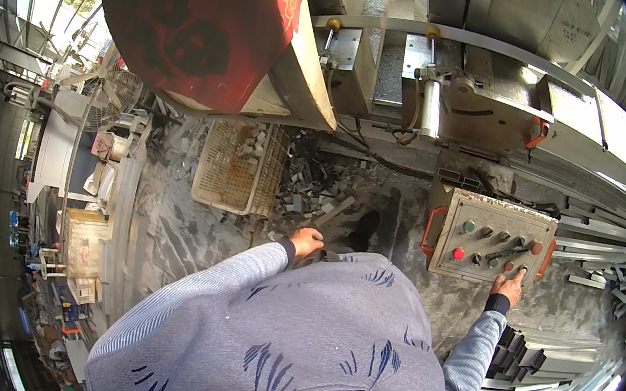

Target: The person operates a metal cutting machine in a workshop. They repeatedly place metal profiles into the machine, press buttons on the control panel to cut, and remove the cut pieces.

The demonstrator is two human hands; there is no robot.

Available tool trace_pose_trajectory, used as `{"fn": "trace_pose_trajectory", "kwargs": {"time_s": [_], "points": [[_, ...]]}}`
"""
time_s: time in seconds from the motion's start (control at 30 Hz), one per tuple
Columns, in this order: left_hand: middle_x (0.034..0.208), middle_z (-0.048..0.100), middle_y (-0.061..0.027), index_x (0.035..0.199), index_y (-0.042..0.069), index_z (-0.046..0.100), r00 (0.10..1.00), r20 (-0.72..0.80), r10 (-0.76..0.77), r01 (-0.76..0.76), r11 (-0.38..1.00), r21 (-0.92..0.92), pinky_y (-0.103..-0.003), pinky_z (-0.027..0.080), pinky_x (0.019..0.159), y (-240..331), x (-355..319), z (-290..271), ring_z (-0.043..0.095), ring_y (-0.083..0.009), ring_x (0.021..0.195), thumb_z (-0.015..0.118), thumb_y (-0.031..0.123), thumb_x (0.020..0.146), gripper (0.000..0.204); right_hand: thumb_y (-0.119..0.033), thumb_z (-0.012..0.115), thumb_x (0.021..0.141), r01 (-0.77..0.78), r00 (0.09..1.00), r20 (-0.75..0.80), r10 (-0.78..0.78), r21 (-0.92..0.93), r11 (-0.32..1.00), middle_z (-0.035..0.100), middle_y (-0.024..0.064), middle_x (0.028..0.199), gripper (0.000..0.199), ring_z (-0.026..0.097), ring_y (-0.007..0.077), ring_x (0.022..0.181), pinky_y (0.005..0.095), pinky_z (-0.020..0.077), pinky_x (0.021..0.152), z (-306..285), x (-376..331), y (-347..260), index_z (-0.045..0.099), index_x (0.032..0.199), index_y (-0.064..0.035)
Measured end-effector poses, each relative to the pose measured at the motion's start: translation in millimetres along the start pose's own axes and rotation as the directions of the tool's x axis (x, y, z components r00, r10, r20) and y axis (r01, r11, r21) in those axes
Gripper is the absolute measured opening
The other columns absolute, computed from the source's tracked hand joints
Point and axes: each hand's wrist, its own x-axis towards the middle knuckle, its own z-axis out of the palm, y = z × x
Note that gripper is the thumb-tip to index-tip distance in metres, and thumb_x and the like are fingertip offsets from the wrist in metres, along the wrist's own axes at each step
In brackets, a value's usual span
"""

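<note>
My right hand (510, 287) reaches out to a grey control box (492, 238) with several round buttons and red side handles; its forefinger touches a button at the box's lower right corner. My left hand (306, 242) hangs in front of my body with its fingers curled, and nothing shows in it. Both arms wear blue-striped grey sleeves. Beyond the box stands a large metal cutting machine (455, 95) with rails and a clamp.
A cream plastic crate (241, 168) sits on the dusty floor beside a pile of short metal offcuts (322, 189). Long aluminium profiles (545, 364) lie stacked at the right. A red-covered guard (194, 19) looms top left. A fan (106, 98) stands at the left.
</note>
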Motion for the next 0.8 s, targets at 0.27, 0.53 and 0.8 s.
{"fn": "trace_pose_trajectory", "kwargs": {"time_s": [0.27,0.53,0.8], "points": [[0.105,0.066,-0.0125,0.108,0.007,0.065,0.999,-0.001,-0.034,0.034,0.997,0.069,-0.032,0.046,0.090,9.8,-2.0,0.7,0.061,-0.0266,0.100,0.067,0.027,0.076,0.037,-0.024,0.062,0.069,-0.086,0.994,-0.045,0.102,0.278,0.957,0.062,0.0267,0.099,0.065,0.058,0.0410,0.097,0.0440,0.0452,0.085,-3.1,-44.2,-20.2,0.043,0.128,-0.0042],[0.107,0.065,-0.0129,0.103,0.010,0.068,1.000,0.002,-0.030,0.030,0.998,0.054,-0.034,0.045,0.092,2.2,1.4,16.5,0.059,-0.0283,0.103,0.068,0.028,0.074,0.034,-0.016,0.064,0.079,-0.593,0.783,0.619,-0.059,0.772,0.230,0.040,-0.0007,0.052,0.020,0.031,0.0101,0.035,0.0253,0.0223,0.034,22.0,-47.7,-51.8,0.045,0.077,-0.0110],[0.105,0.065,-0.0125,0.102,0.010,0.067,0.999,-0.006,-0.040,0.040,0.999,0.033,-0.034,0.046,0.089,-0.5,10.2,18.4,0.060,-0.0280,0.100,0.068,0.028,0.074,0.033,-0.032,0.062,0.078,-0.705,0.703,0.711,-0.014,0.700,0.117,0.038,-0.0049,0.051,0.017,0.031,0.0088,0.037,0.0234,0.0291,0.036,7.0,-55.0,-70.9,0.057,0.078,-0.0159]]}}
